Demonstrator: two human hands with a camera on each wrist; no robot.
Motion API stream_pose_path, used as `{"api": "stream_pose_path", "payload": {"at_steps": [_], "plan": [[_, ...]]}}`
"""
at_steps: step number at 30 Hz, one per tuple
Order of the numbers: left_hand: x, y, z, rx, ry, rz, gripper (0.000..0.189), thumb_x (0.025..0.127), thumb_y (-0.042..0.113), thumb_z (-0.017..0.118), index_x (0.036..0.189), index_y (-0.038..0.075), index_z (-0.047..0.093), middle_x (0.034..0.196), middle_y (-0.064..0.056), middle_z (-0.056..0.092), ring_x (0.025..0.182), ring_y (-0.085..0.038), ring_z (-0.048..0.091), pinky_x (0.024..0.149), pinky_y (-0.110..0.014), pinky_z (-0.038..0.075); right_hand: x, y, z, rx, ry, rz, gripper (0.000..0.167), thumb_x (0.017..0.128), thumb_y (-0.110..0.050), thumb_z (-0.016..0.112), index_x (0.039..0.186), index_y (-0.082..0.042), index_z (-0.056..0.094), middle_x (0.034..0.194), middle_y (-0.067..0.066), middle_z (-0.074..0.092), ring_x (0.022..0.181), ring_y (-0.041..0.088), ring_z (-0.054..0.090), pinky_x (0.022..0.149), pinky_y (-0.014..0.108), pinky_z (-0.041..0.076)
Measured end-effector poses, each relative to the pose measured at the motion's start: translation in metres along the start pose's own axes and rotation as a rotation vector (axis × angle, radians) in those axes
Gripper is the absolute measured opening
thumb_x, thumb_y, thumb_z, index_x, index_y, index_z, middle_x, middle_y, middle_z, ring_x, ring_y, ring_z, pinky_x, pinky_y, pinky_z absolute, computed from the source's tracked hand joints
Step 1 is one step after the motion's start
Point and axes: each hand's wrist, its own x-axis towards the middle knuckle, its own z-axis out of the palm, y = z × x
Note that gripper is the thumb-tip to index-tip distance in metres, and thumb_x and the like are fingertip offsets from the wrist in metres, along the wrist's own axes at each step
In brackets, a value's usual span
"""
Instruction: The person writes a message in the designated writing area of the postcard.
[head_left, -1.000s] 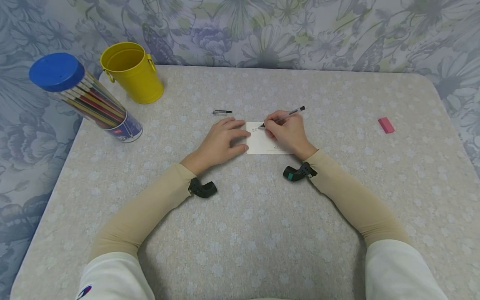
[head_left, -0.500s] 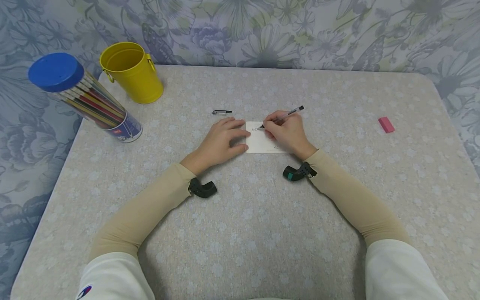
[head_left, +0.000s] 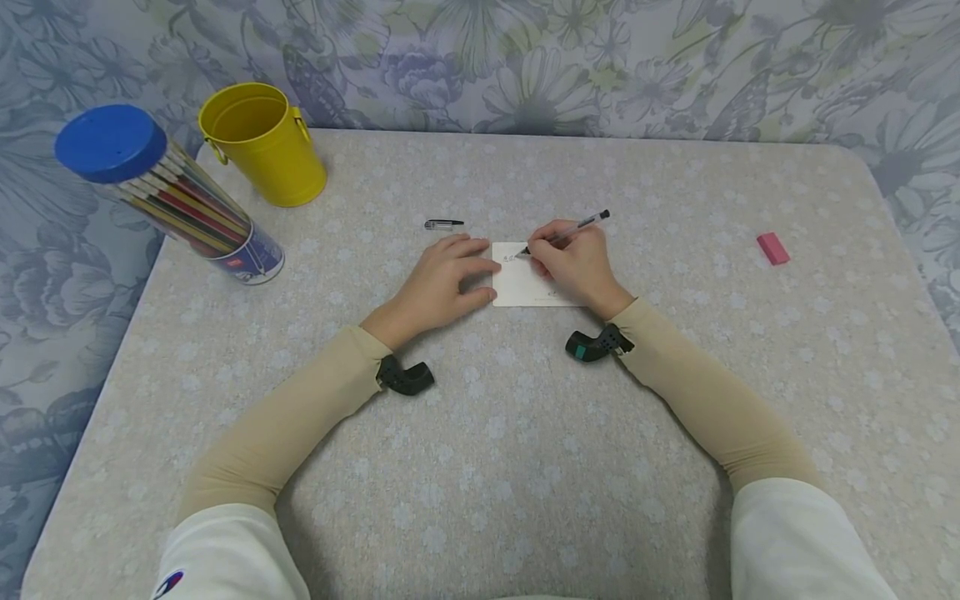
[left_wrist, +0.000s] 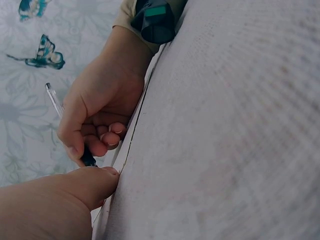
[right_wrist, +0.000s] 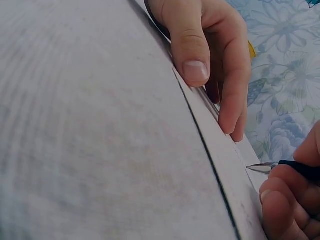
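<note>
My right hand [head_left: 576,265] pinches a clear-barrelled black pen [head_left: 588,222], its tip down at the upper left of a small white card [head_left: 525,287]. Small dark marks show on the card beside the tip, and a few more near its lower edge. In the right wrist view the metal pen tip [right_wrist: 259,167] meets the paper. My left hand [head_left: 442,283] lies with fingers spread at the card's left edge; its thumb and fingertips rest on that edge. A pen cap [head_left: 444,225] lies just beyond the left hand. The right palm covers the card's right part.
A clear tube of pencils with a blue lid [head_left: 112,143] stands at the left, beside a yellow bucket [head_left: 288,171]. A pink eraser [head_left: 772,249] lies on the right of the patterned tablecloth [head_left: 480,467]. Flowered wall covering [head_left: 540,67] rises behind the table.
The pen tip shifts very slightly at the upper left of the card, and the marks there look a little longer. The left hand keeps its place.
</note>
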Motion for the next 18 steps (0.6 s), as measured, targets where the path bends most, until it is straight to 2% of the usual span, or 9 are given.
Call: {"api": "stream_pose_path", "payload": {"at_steps": [9,18], "plan": [[0.0002,0.0001,-0.0004,-0.003,0.002,-0.002,0.037,0.093,0.026,0.074,0.125,0.008,0.073,0.149,-0.02,0.056,0.145,-0.043,0.044,0.122,-0.061,0.031,-0.0007,-0.0025,-0.0007,-0.012,0.0,0.007,0.017,0.091,-0.01,0.064,0.086,-0.002,0.077,0.063,0.011,0.068,0.05,0.01,0.058,0.05,0.019,0.045],[0.0002,-0.0011,0.0002,0.0,0.0,0.0,0.037,0.093,0.026,0.074,0.125,0.008,0.073,0.149,-0.02,0.056,0.145,-0.043,0.043,0.122,-0.06,0.031,-0.0008,-0.0033,-0.0007,-0.019,-0.011,0.022,0.017,0.09,-0.01,0.063,0.085,-0.002,0.077,0.062,0.008,0.067,0.05,0.009,0.056,0.049,0.02,0.043]]}}
